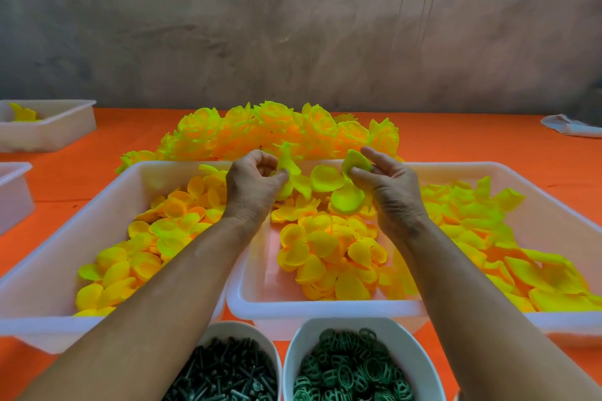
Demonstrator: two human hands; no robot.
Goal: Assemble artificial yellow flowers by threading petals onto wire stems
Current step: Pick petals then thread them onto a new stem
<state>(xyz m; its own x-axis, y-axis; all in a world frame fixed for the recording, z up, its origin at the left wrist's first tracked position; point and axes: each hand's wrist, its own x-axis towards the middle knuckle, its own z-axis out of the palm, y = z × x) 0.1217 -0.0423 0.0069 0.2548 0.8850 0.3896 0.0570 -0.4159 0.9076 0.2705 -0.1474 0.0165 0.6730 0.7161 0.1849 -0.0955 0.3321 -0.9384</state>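
With a heap of finished flowers [277, 130] beyond my grip and trays of loose petals [329, 257] beneath it, much remains: my left hand [252, 182] pinches a part-built bloom [288, 161] while my right hand [387, 185] pinches one petal [355, 163] just beside it, not yet threaded.

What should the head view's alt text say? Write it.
Left hand holds a partly built yellow flower while the right hand pinches one petal, above white trays of loose petals on an orange table.
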